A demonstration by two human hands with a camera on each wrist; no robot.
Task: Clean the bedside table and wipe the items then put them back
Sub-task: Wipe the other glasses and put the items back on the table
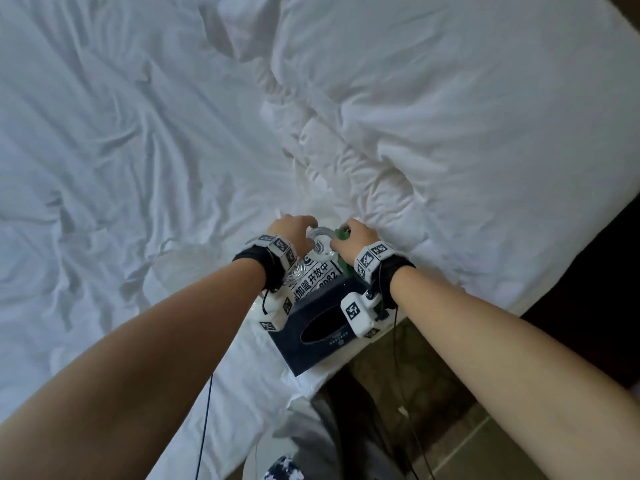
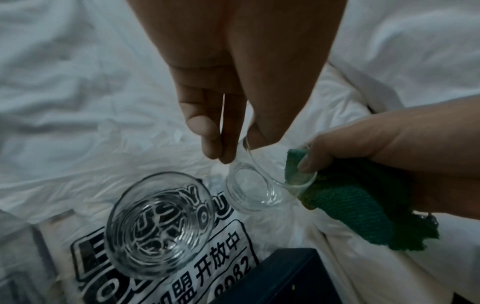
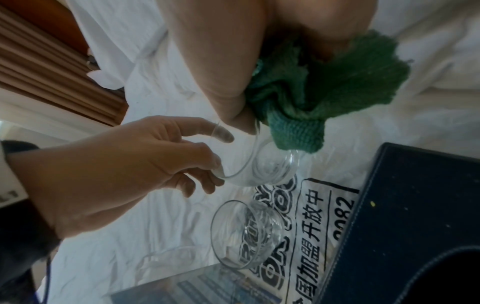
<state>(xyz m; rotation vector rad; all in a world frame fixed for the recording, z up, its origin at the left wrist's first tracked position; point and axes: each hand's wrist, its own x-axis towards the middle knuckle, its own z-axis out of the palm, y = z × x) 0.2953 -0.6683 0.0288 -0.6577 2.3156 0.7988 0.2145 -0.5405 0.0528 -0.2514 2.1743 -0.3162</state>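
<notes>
Left hand (image 1: 294, 233) pinching glass (image 1: 322, 242), right hand (image 1: 353, 239) clutching green cloth (image 2: 345, 207)

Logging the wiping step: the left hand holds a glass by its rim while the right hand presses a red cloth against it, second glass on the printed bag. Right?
Nearly. The cloth is green, not red, as both wrist views show. The left hand does hold the glass by its rim, the right hand holds the cloth to it, and the second glass sits on the printed bag.
</notes>
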